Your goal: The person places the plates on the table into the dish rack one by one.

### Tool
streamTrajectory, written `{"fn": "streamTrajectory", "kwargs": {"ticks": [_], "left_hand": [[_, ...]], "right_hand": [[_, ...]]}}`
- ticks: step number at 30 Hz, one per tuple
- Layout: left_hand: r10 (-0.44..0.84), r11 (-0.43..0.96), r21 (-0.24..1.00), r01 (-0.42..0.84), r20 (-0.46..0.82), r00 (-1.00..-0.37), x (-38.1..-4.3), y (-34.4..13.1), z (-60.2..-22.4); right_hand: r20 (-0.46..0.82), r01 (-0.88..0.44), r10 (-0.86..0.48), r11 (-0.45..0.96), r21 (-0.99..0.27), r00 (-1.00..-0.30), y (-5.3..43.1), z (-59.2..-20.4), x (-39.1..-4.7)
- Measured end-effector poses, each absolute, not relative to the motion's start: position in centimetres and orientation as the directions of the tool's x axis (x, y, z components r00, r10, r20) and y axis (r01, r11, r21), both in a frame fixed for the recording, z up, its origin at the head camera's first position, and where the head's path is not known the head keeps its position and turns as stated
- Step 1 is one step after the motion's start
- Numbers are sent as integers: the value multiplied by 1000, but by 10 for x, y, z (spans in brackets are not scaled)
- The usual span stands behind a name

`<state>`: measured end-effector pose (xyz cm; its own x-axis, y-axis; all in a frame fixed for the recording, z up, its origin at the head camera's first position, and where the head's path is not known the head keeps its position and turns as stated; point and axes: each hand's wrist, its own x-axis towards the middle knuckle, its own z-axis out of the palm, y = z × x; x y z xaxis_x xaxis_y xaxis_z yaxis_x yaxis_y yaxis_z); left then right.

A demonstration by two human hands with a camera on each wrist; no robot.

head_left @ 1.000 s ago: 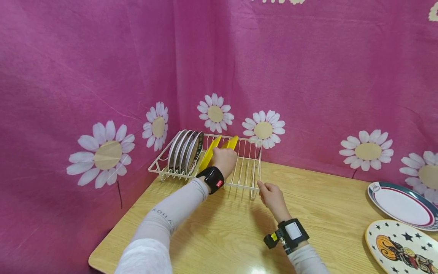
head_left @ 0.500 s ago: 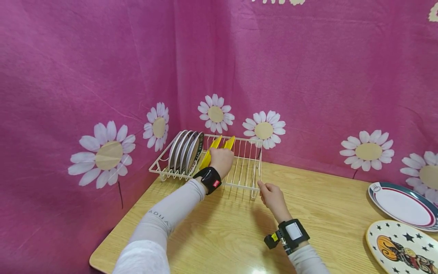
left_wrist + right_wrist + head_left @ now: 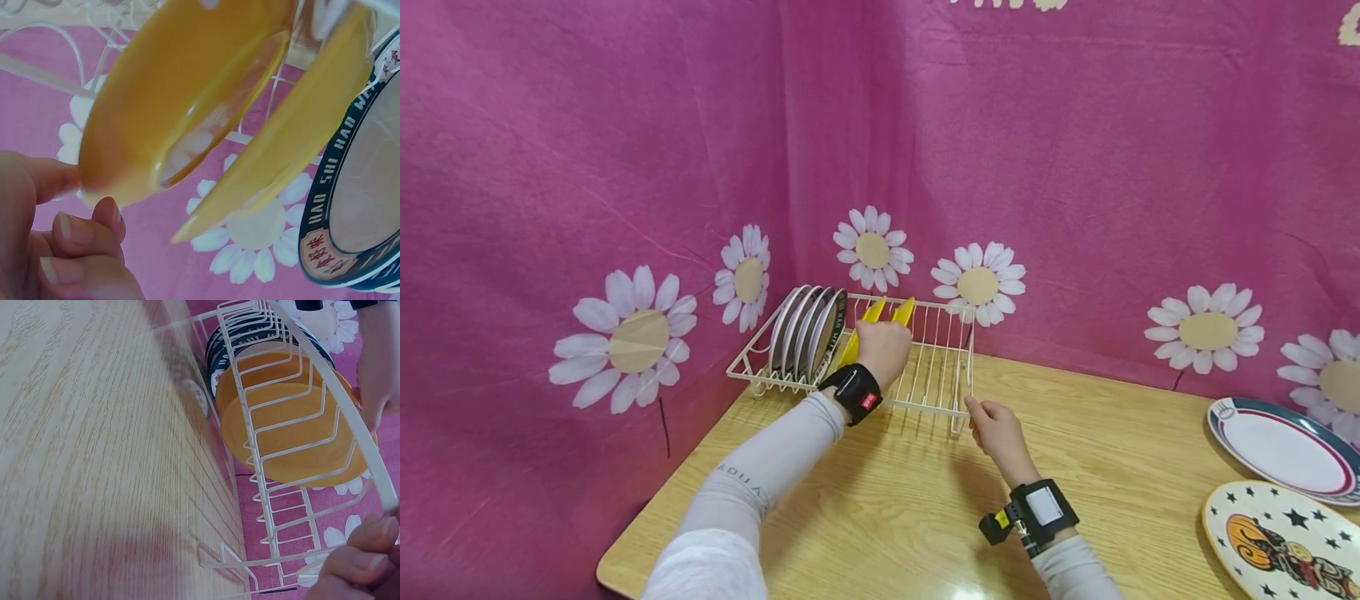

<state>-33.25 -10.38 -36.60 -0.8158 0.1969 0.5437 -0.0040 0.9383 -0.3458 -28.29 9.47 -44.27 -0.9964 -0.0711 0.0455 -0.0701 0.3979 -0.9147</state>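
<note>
A white wire dish rack (image 3: 932,410) stands on the table, with two yellow plates upright in its middle. My left hand (image 3: 883,352) pinches the rim of the right-hand yellow plate (image 3: 187,100) between thumb and fingers, as the left wrist view shows. Beside it, the other yellow plate (image 3: 287,119) leans and is partly covered by my hand in the head view. Several dark-rimmed plates (image 3: 808,333) fill the rack's left end. My right hand (image 3: 997,433) grips the rack's near right corner, its fingers (image 3: 359,559) curled at the white frame in the right wrist view.
At the right of the wooden table (image 3: 880,525) lie a white plate with a green and red rim (image 3: 1285,446) and a cream plate with stars and a pumpkin (image 3: 1273,500). A pink curtain (image 3: 1075,167) with daisies hangs behind and at the left.
My left hand has shifted slightly left, and the right-hand yellow plate's top has moved left with it. My right hand keeps its grip on the rack corner.
</note>
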Motion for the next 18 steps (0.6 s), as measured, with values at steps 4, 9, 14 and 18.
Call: {"fn": "streamTrajectory", "kwargs": {"ticks": [4, 9, 14, 18], "left_hand": [[205, 942, -334, -7, 595, -777, -328, -103, -360], [212, 950, -312, 2, 641, -738, -315, -100, -350], [240, 956, -286, 60, 652, -719, -294, -96, -343], [243, 966, -229, 119, 654, -717, -279, -96, -342]], "right_hand": [[56, -80, -71, 405, -911, -996, 95, -442, -283], [70, -92, -67, 425, -900, -995, 97, -440, -284], [69, -95, -75, 429, -898, -995, 99, -439, -284], [67, -96, -83, 425, -900, -994, 100, -439, -284]]}}
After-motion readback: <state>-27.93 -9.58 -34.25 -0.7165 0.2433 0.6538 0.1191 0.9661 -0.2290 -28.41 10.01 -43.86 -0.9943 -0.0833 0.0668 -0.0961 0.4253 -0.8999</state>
